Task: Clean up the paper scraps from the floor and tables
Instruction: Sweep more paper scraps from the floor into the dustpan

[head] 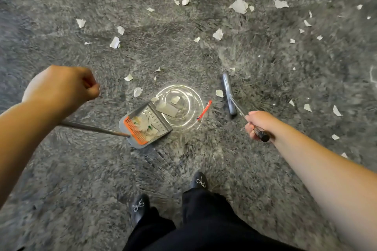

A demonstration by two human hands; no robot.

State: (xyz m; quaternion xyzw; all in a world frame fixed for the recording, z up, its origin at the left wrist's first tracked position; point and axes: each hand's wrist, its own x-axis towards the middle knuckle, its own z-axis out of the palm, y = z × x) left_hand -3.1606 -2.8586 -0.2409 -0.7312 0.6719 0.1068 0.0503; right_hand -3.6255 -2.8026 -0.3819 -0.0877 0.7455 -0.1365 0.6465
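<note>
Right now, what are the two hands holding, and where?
Right hand grips the broom by its handle's black end. Left hand grips the dustpan handle's top.

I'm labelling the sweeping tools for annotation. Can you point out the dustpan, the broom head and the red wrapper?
dustpan (157, 126): head view, on its ribbed grey tray.
broom head (228, 89): head view, middle of the grey bar.
red wrapper (204, 109): head view, mid-strip.

Grey dustpan (145, 126) — orange comb (135, 130)
</note>
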